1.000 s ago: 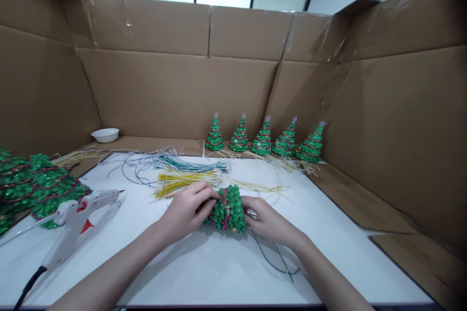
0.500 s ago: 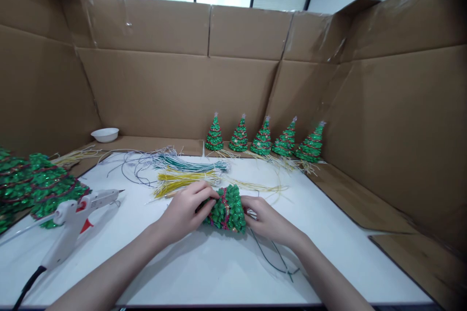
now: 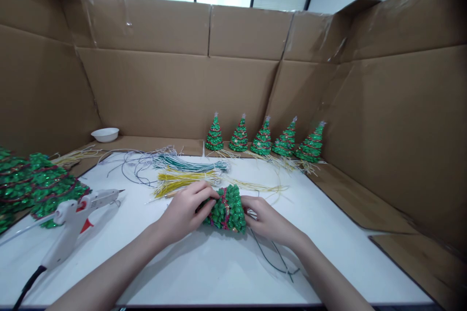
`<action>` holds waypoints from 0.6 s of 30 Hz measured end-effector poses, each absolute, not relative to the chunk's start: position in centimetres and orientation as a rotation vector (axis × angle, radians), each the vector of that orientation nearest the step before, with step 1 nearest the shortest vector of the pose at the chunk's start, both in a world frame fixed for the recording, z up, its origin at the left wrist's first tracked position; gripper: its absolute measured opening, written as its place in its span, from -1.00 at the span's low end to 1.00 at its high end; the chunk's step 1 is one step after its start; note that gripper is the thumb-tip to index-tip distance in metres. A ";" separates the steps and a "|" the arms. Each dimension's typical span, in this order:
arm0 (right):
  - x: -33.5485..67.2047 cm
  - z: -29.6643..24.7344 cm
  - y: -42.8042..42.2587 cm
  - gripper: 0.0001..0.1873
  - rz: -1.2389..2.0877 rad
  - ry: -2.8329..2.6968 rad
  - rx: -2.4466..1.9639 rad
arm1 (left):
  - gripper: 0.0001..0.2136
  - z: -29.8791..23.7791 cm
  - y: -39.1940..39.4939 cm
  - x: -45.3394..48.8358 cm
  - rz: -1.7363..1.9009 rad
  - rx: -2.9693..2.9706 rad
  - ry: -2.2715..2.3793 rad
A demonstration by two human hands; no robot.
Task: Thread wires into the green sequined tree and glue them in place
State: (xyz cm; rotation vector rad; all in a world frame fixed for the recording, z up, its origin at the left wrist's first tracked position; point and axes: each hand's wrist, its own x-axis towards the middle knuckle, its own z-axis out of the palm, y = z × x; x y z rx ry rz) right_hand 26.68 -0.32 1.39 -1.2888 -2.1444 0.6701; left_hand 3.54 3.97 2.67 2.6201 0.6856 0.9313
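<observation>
A small green tinsel Christmas tree (image 3: 230, 209) with red garland lies on its side over the white table, its wide base turned to the right. My left hand (image 3: 189, 206) is closed around the tree's narrower end, the tip hidden under the fingers. At the base, my right hand (image 3: 260, 216) has its fingers bent in against the underside; what the fingertips hold is hidden. A dark green wire (image 3: 272, 262) trails from below the right hand onto the table.
A white hot glue gun (image 3: 73, 226) stands at left beside larger green trees (image 3: 51, 184). Yellow wires (image 3: 186, 182) and green wires (image 3: 189, 163) lie in bundles beyond my hands. Several finished trees (image 3: 239, 136) line the back, near a white bowl (image 3: 105, 134). Cardboard walls (image 3: 164, 87) surround the table.
</observation>
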 end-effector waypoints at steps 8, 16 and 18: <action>26.6 1.4 -0.4 -0.75 0.662 -2.150 -1.297 | -0.83 2.8 4.1 3.6 0.934 2.614 0.691; 26.6 1.5 -0.4 -0.74 0.660 -2.153 -1.297 | -0.83 2.8 4.1 3.7 0.933 2.614 0.698; 26.6 1.5 -0.4 -0.74 0.660 -2.153 -1.294 | -0.82 2.8 4.1 3.7 0.933 2.616 0.696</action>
